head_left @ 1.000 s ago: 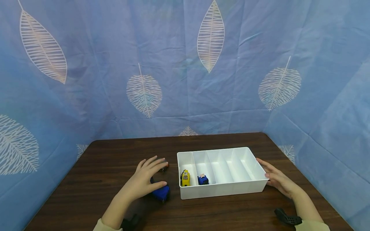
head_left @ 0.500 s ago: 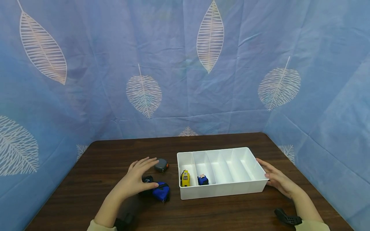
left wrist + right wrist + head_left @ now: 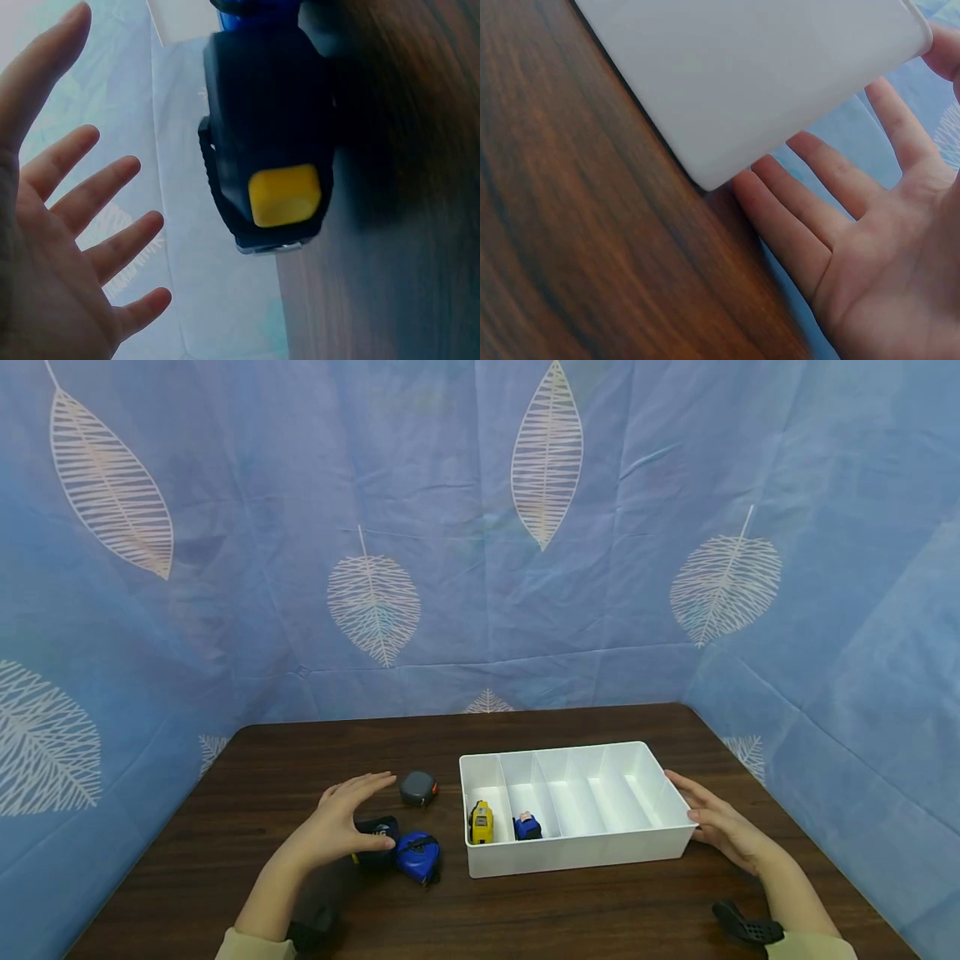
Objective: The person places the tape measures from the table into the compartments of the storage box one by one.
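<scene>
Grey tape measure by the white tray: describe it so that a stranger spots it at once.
On the dark wood-grain table, find the white divided tray. Left of it, in the head view, the grey tape measure lies farther back than the black tape measure and the blue tape measure. Its grey case with a small orange patch sets it apart from both.

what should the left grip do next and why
Probably close the left grip round the black tape measure: that grip is spread open beside it, holding nothing, and the white tray has a bare middle compartment.
</scene>
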`<state>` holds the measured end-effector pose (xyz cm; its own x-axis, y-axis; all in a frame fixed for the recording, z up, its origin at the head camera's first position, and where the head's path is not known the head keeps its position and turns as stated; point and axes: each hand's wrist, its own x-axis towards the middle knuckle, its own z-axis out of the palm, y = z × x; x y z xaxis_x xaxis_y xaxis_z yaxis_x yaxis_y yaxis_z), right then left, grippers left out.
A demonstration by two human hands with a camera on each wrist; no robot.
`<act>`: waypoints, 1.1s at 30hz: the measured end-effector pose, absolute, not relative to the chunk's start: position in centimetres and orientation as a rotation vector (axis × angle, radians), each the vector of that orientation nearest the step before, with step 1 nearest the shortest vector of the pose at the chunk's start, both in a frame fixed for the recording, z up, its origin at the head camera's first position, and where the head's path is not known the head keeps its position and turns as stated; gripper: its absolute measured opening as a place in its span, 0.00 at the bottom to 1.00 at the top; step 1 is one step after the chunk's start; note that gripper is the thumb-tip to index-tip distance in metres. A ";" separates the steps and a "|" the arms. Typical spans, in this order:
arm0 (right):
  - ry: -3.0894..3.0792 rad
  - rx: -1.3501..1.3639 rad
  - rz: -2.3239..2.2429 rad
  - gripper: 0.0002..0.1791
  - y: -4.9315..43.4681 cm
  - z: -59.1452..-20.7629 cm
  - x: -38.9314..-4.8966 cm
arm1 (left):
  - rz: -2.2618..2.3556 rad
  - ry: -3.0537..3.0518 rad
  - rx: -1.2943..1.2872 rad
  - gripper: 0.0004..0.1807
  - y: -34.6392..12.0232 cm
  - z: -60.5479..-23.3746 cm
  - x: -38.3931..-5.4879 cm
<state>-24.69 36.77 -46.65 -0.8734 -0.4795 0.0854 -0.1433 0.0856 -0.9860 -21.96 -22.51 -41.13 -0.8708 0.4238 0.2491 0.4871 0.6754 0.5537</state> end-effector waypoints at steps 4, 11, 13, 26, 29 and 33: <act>2.104 -0.613 -1.872 0.35 36.7 -46.7 -24.7 | -0.977 -2.790 -0.763 0.47 -22.8 -41.3 -22.2; 2.111 -0.590 -1.878 0.36 36.7 -46.6 -24.6 | -1.003 -2.810 -0.755 0.49 -23.5 -42.0 -22.6; 2.104 -0.596 -1.879 0.35 36.7 -46.6 -24.6 | -1.019 -2.821 -0.751 0.49 -23.7 -42.3 -22.7; 2.084 -0.625 -1.883 0.35 36.8 -46.7 -24.7 | -1.151 -2.889 -0.713 0.52 -24.7 -43.0 -22.9; 2.091 -0.625 -1.880 0.35 36.8 -46.7 -24.7 | -1.179 -2.908 -0.694 0.51 -24.9 -43.0 -22.9; 2.105 -0.613 -1.875 0.36 36.8 -46.7 -24.6 | -1.210 -2.935 -0.671 0.51 -25.1 -43.1 -22.9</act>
<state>-24.64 36.79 -46.68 -0.8784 -0.4702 0.0861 -0.1396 0.0802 -0.9870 -22.86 -25.08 -43.14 -0.9094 0.4114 0.0609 0.3348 0.6374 0.6940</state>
